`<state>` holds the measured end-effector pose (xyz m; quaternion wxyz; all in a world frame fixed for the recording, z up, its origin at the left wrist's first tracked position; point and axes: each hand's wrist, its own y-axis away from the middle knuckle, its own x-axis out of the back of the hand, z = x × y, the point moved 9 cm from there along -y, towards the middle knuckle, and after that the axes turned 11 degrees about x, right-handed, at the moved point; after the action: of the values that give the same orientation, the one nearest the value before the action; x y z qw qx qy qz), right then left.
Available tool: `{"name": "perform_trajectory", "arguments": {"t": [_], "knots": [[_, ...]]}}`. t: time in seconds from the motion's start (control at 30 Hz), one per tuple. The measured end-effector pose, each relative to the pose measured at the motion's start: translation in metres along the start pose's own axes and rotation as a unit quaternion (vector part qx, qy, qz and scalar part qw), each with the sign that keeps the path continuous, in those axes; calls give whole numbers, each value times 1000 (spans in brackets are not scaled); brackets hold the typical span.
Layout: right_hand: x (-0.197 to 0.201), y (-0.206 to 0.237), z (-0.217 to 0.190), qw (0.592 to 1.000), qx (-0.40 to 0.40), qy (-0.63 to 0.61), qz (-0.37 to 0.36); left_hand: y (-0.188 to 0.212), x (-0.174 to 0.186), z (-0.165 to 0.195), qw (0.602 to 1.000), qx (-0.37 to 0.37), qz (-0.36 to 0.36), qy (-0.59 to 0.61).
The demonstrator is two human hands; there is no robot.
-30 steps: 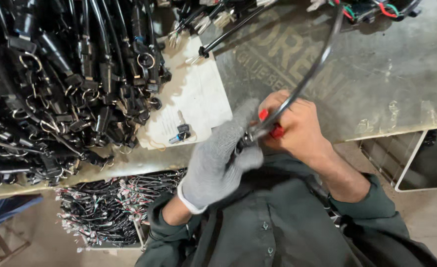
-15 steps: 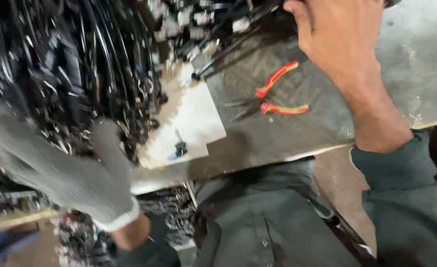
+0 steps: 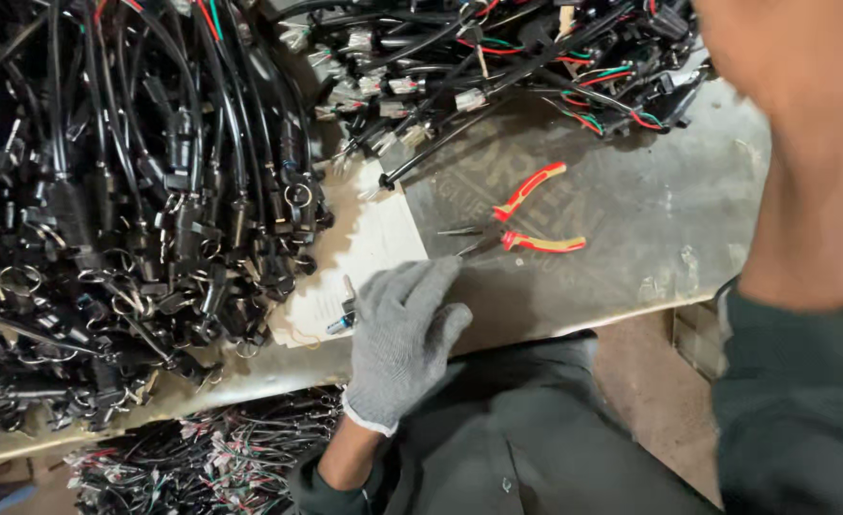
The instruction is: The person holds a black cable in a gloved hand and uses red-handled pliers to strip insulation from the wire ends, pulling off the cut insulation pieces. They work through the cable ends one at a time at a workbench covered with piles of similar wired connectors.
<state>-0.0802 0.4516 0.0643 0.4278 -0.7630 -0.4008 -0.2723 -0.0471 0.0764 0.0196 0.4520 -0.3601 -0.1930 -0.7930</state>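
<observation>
My left hand (image 3: 404,336) wears a grey knit glove and lies flat on the table's front edge, fingers stretched out with nothing in them. Its fingertips reach almost to the nose of the red and yellow handled pliers (image 3: 521,224), which lie open on the grey table top (image 3: 650,219). A small metal and blue part (image 3: 343,317) sits on a white paper sheet (image 3: 369,253) just left of the glove. My bare right hand (image 3: 789,67) is raised at the top right, close to the camera and blurred; its fingers are out of view.
A big heap of black cables with connectors and rings (image 3: 125,210) covers the left of the table. Wire harnesses with red and green leads (image 3: 498,57) lie at the back. More wire bundles (image 3: 202,458) fill a bin under the table.
My gloved left hand has come back from the black cable heap on the left to the table's front edge by the paper. My right arm has shifted right, closer to the camera.
</observation>
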Motion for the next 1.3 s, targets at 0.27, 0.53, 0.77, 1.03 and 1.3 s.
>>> {"name": "perform_trajectory", "arguments": {"t": [0.27,0.53,0.77,1.03,1.3], "knots": [[-18,159,-145,986,56,-142,64,-1,-18,3,942,12,-84,326],[-67,173,-164,940,0,-342,-11,8,-70,-14,831,221,-269,433],[-119,162,-143,652,-257,-712,-34,35,-76,-11,811,148,-250,508],[-112,157,-147,656,-232,-709,115,33,-72,-21,813,156,-245,504],[-71,189,-158,688,-112,-700,153,17,-89,-25,835,131,-195,497]]}}
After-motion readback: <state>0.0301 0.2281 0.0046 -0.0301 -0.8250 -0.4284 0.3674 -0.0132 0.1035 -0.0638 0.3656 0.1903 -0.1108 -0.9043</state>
